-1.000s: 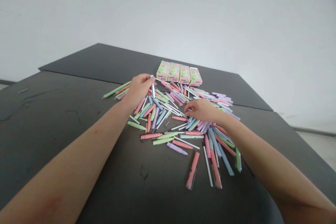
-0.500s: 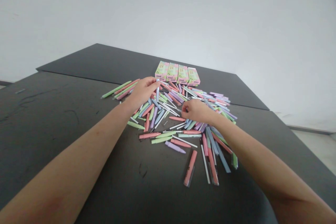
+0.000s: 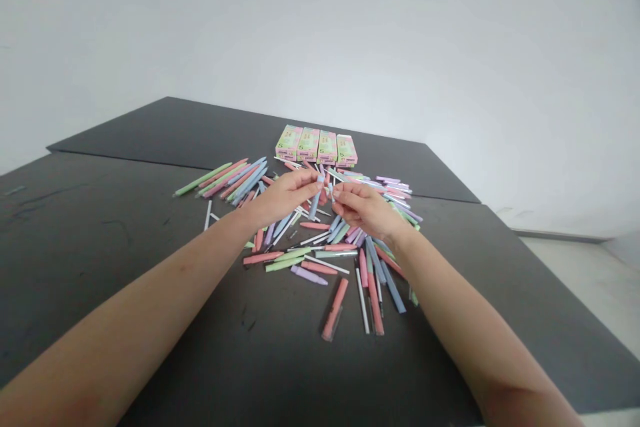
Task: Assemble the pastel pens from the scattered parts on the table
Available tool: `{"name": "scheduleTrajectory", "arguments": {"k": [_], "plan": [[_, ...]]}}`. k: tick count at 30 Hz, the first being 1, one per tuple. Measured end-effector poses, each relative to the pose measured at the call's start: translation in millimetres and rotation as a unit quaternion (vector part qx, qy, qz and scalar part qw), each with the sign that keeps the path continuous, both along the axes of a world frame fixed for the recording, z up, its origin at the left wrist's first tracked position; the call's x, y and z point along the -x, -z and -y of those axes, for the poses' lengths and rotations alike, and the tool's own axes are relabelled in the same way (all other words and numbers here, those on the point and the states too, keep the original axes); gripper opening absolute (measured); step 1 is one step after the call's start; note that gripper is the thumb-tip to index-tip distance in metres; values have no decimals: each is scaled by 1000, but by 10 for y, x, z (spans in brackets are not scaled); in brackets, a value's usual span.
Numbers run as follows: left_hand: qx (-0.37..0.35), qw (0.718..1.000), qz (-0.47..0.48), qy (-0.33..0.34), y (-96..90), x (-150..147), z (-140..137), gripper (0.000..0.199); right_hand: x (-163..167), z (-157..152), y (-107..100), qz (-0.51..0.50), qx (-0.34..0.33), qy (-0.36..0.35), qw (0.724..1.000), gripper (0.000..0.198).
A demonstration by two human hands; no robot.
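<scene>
My left hand [image 3: 287, 197] is closed in a pinch around a blue pen barrel [image 3: 315, 205], held tilted above the pile. Close beside it, my right hand [image 3: 364, 208] pinches a small light-blue pen part [image 3: 331, 192]; the fingers cover most of it, and I cannot tell whether it touches the barrel. Under both hands spreads a pile of loose pen parts in pink, green, blue and purple, with thin white refills [image 3: 363, 300] among them. Left of my left hand lies a slanted row of pens, with a green pen [image 3: 203, 180] at its outer edge.
Several green-and-pink boxes [image 3: 308, 144] stand side by side behind the pile on the dark table [image 3: 220, 373]. Nearer to me lie a pink barrel [image 3: 335, 310] and a purple barrel [image 3: 309, 275]. A pale wall [image 3: 320, 33] rises behind the table.
My hands have come together over the pile. My right hand has risen from the parts with a small light-blue piece. The blue barrel in my left hand now tilts. The view has shifted slightly.
</scene>
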State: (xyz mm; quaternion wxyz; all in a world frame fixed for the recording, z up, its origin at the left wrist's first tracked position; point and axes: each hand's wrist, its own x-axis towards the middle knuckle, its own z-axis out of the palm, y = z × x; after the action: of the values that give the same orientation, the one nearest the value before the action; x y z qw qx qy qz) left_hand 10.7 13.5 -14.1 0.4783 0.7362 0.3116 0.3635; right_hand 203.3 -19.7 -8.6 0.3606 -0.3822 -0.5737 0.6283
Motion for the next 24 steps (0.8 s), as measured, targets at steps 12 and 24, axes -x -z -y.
{"name": "scheduleTrajectory", "arguments": {"k": [12, 24], "plan": [[71, 991, 110, 0, 68, -143, 125, 14, -38, 95, 45, -73, -47, 17, 996, 23], [68, 992, 105, -2, 70, -116, 132, 16, -46, 55, 124, -64, -62, 42, 995, 25]]}}
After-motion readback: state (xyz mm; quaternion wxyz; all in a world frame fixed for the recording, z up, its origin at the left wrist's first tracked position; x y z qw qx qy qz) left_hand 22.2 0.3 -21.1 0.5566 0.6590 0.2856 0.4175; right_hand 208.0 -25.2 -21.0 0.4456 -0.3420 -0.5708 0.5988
